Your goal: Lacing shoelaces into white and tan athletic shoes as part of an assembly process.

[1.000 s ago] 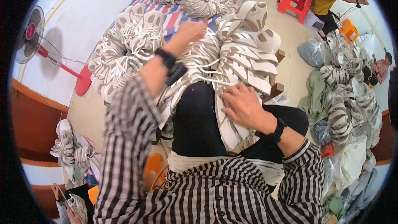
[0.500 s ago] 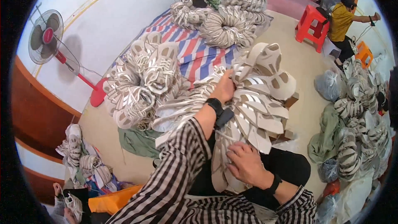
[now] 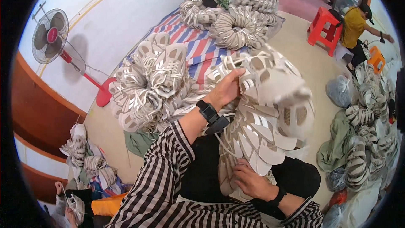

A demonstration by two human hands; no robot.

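Note:
A long bundle of beige and white shoe uppers (image 3: 257, 133), overlapping one another, lies across my lap. My left hand (image 3: 229, 88) is closed on the upper part of this bundle, thumb on top; its other fingers are partly hidden. Some uppers (image 3: 295, 88) beyond that hand are smeared by motion. Lower down, my right hand (image 3: 255, 182) is bent round the near end of the bundle, fingers curled against the uppers. A pale cord runs down beside the bundle below my left wrist. Another heap of shoe uppers (image 3: 152, 84) lies to the left.
More rings of uppers (image 3: 238, 27) lie on a striped sheet (image 3: 185, 38) where a person sits. At right are a red stool (image 3: 324, 33), a seated person, bags (image 3: 338, 90) and piled uppers (image 3: 358, 160). A fan (image 3: 50, 36) stands left; another person's hands hold an upper at lower left.
The far uppers by my left hand have swung to the right and closer. My right hand has slid slightly down the bundle. The view has shifted a little.

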